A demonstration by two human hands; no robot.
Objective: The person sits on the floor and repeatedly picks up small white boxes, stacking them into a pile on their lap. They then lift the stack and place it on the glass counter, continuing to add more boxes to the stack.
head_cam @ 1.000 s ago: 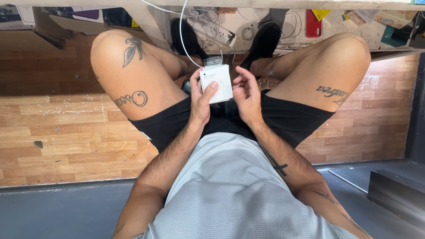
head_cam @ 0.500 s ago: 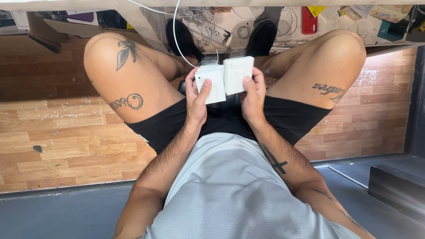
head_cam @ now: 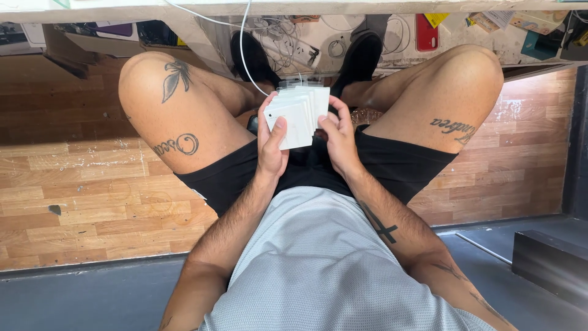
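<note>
A seated person in black shorts (head_cam: 392,165) and a grey mesh shirt (head_cam: 324,263) holds a fanned stack of small white rectangular packets in clear sleeves (head_cam: 298,113) above the lap, between the raised, tattooed knees. The left hand (head_cam: 272,144) has its grip clenched on the stack from the left side, with the thumb laid across the front packet and the fingers behind. The right hand (head_cam: 337,138) also grasps the stack, its fingertips pinching the right edge where the sleeves spread apart. A thin white cable (head_cam: 244,37) hangs down from the top edge of the view to just behind the stack; where it ends is hidden. Beyond the knees, two black shoes (head_cam: 361,52) rest on a cluttered pale floor strewn with coiled cables, with a red flat case (head_cam: 425,32) nearby. Wood-pattern flooring (head_cam: 79,196) lies on either side of the legs.
</note>
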